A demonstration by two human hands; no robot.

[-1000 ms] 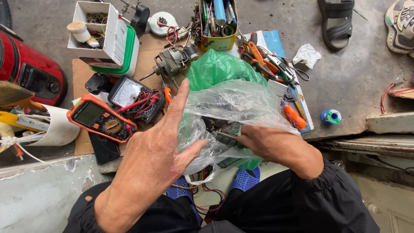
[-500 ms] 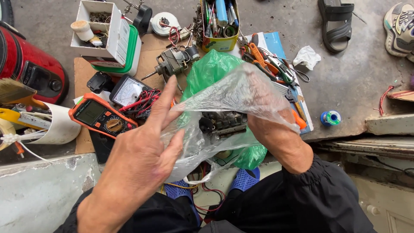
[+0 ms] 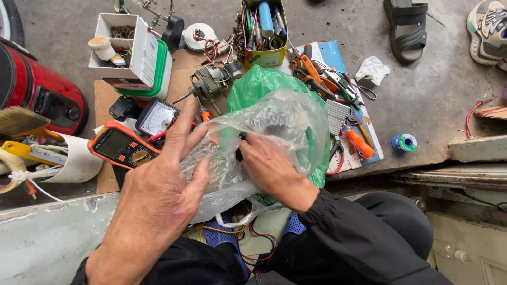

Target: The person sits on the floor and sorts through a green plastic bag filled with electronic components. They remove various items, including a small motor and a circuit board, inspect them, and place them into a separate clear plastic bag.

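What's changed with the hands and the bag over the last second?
The right hand has gone from the clear bag's outside edge into its mouth, fingers now under the plastic near a dark object inside. The left hand still spreads open against the bag's left side, a little lower. The bag has sunk and flattened. The green bag, the meter and the tools are unmoved.

A clear, see-through plastic bag (image 3: 264,137) is seen over a bright green bag (image 3: 259,84). An orange case with a dark grey face is shown on the meter (image 3: 122,146). The tin of tools (image 3: 264,32) is coloured yellow, and the pliers (image 3: 311,71) are fitted with orange handles. A white box (image 3: 127,47) is set on a green-rimmed tub (image 3: 158,79). The appliance (image 3: 37,89) at the edge is painted red with black trim. Black sleeves (image 3: 348,237) are worn. The sandal (image 3: 406,26) is black, and the roll of wire (image 3: 405,143) is blue and green.
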